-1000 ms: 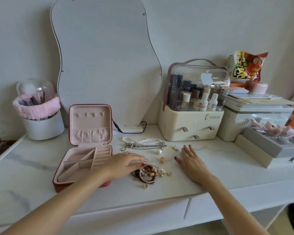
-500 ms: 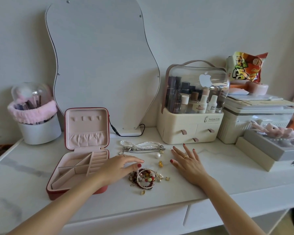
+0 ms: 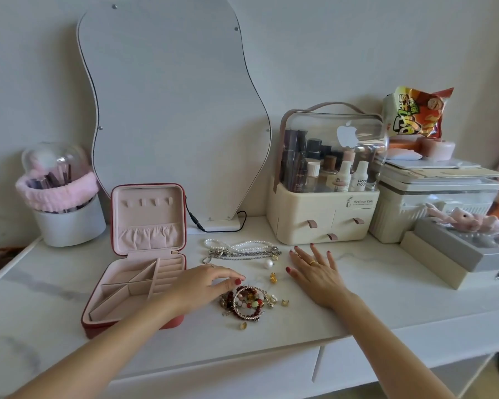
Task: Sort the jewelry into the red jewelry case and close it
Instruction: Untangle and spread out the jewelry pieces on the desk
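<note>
The red jewelry case (image 3: 121, 321) lies open on the white table, its pink lid upright and its compartments bare. Right of it sits a pile of bead bracelets and a twisted bangle (image 3: 247, 303) with small gold earrings around it. My left hand (image 3: 205, 286) reaches over the case's right edge, fingertips touching the top of the bracelet pile. Behind lie a pearl necklace (image 3: 242, 244) and a silver chain (image 3: 242, 253), plus a loose pearl (image 3: 268, 264) and a gold charm (image 3: 273, 277). My right hand (image 3: 314, 272) rests flat on the table, fingers spread.
A wavy mirror (image 3: 170, 110) leans on the wall behind the case, its cable on the table. A cream cosmetics organiser (image 3: 326, 214) stands right of it, storage boxes (image 3: 432, 203) further right. A white brush pot (image 3: 67, 217) stands at the left. The table edge runs along the front.
My left hand has slid slightly right onto the bracelet pile. My right hand stays flat. The camera has shifted a little.
</note>
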